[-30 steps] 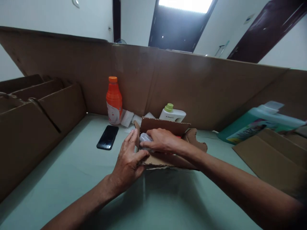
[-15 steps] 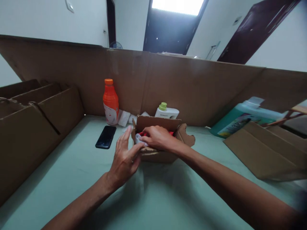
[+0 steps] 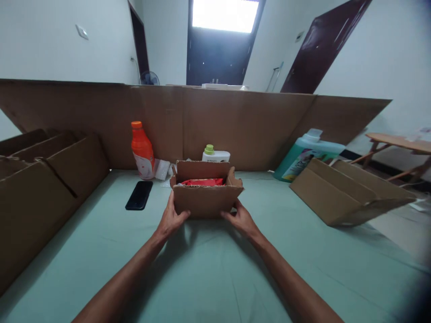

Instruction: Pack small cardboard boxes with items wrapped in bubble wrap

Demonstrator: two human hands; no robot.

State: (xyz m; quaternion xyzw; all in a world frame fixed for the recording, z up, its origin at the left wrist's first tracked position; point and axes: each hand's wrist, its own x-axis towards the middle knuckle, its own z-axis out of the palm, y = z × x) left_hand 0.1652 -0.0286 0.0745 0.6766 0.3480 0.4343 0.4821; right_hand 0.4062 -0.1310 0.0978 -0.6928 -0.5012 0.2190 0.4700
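Between my hands stands a small open cardboard box, its flaps raised and a red packet showing inside. My left hand grips the box's lower left corner, thumb on the front face and fingers along the side. At the lower right corner my right hand holds it the same way. Behind the box is a white bottle with a green cap, its lower part hidden. Pieces of bubble wrap lie to the box's left.
An orange bottle and a black phone are on the left. Large cardboard boxes line the left edge. A teal jug and an open carton are at right. A cardboard wall closes the back.
My right hand has come out of the box, leaving the bubble wrap piece out of sight. Both hands now hold the box's lower corners. The camera view has shifted.
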